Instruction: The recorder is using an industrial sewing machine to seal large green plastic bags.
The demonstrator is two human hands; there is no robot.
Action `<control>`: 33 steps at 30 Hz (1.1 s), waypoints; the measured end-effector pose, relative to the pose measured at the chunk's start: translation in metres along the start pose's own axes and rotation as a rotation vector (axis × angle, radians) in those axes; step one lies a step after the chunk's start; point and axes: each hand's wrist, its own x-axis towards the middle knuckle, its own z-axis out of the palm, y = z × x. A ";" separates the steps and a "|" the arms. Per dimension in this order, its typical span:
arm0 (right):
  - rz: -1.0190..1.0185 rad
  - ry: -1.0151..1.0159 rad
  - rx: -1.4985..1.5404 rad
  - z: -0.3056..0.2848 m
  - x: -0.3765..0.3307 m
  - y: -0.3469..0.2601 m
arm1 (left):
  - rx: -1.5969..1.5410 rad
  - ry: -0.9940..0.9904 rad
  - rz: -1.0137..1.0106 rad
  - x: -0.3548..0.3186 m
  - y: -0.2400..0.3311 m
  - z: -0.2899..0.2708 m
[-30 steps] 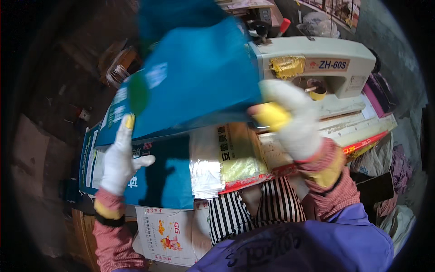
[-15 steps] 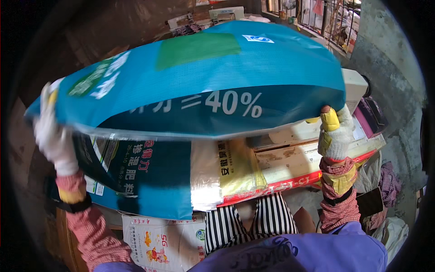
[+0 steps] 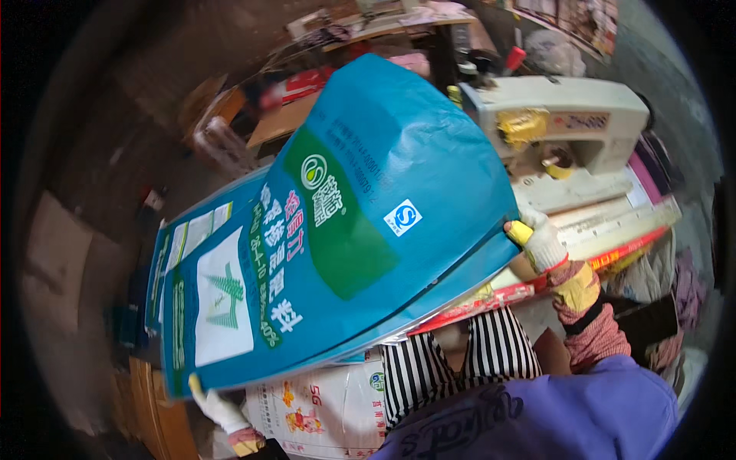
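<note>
A large teal woven plastic sack (image 3: 429, 153) with a green patch and a white panel is spread in front of me, slanting from lower left to upper right. My left hand (image 3: 218, 408), in a white glove with yellow tape on a fingertip, pinches its lower left corner. On the sack's right edge is my right hand (image 3: 543, 244), gloved and taped likewise, its thumb over the edge and its other fingers partly hidden. More teal sacks (image 3: 159, 268) show past the far left edge. The held sack covers most of the surface beneath.
A white sewing machine (image 3: 613, 107) with yellow tape stands at the right, behind the sack. Its worktable (image 3: 586, 230) has a red front edge. A white printed sack (image 3: 337, 414) lies by my legs. Bundled cloth (image 3: 694, 280) is at the far right, and another table (image 3: 406, 27) stands farther back.
The sack has come down from its raised, gaping position and now lies flatter, with its printed face toward me. My left hand has moved down and toward me; the sewing machine has come into view.
</note>
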 end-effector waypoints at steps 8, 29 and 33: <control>0.085 0.042 -0.204 -0.015 -0.027 0.014 | 1.662 -0.189 0.293 0.123 -0.105 -0.087; -0.052 0.555 -1.145 -0.085 0.034 -0.043 | 0.042 -1.021 1.347 -0.069 0.366 0.185; -0.012 0.355 -1.500 -0.105 0.063 -0.044 | 0.001 -0.985 1.292 -0.075 0.375 0.189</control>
